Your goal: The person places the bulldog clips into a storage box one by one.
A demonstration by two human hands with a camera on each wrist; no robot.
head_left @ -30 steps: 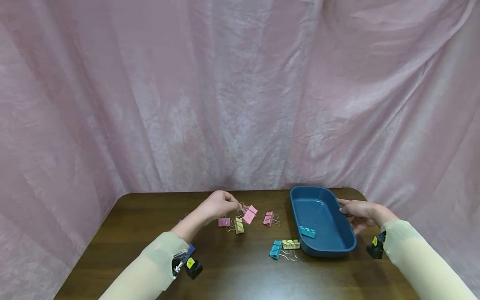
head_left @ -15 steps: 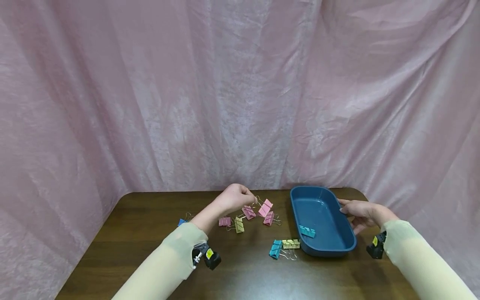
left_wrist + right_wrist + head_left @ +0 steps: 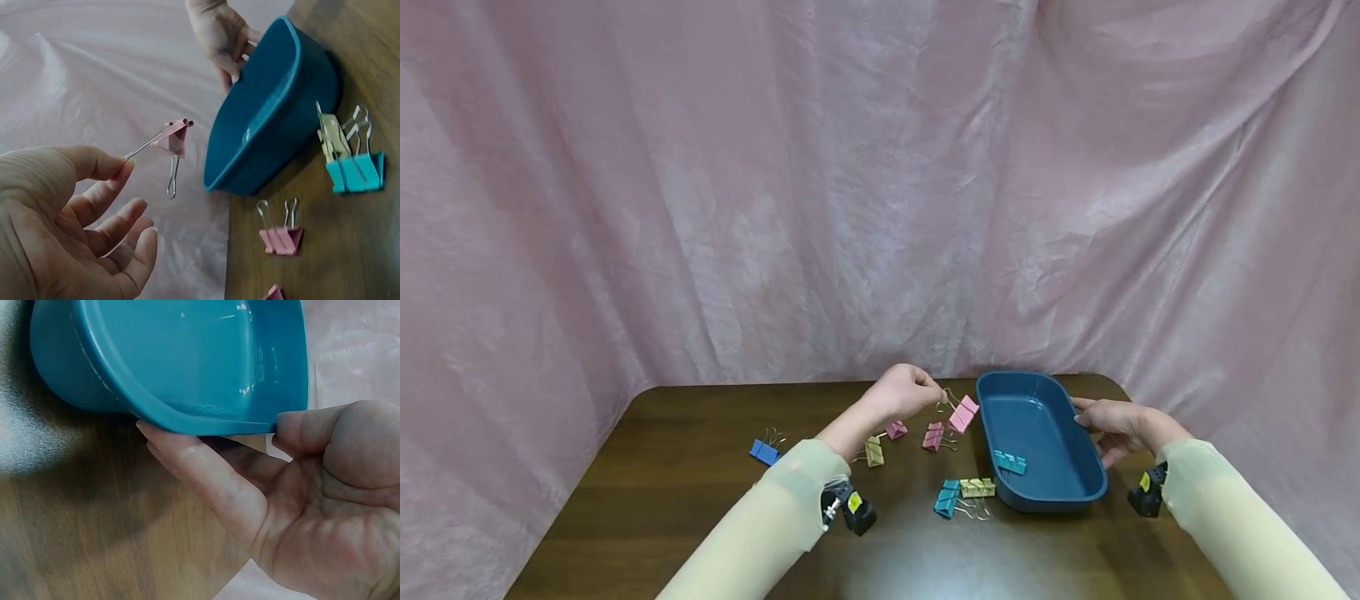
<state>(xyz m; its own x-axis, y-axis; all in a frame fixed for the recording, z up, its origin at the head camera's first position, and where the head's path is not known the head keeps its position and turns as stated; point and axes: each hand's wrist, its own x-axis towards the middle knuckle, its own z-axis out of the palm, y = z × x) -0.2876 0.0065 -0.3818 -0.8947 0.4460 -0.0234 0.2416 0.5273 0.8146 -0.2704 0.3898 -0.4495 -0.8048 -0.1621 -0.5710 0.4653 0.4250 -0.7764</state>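
Observation:
My left hand (image 3: 910, 392) pinches a pink binder clip (image 3: 964, 414) by one wire handle between thumb and forefinger. In the left wrist view that binder clip (image 3: 173, 139) hangs in the air, its other handle dangling, while the remaining fingers are loosely bent. Just right of it in the head view stands a blue plastic tray (image 3: 1037, 500), with a teal binder clip (image 3: 1010, 462) lying inside. My right hand (image 3: 1123, 427) holds the tray's right side. Its thumb (image 3: 299, 430) is at the rim and its fingers (image 3: 206, 472) lie along the outer wall.
On the wooden table (image 3: 677, 500) lie a pink clip (image 3: 933, 437), another pink one (image 3: 896, 429), a yellow clip (image 3: 874, 452) and a blue clip (image 3: 765, 451). A turquoise clip (image 3: 947, 498) and a yellow clip (image 3: 977, 488) sit against the tray's near left corner. A pink curtain (image 3: 865, 208) hangs behind.
My left hand has carried the pink binder clip rightward, from among the other clips to beside the tray's left rim. The blue clip is uncovered. My right hand stays at the tray.

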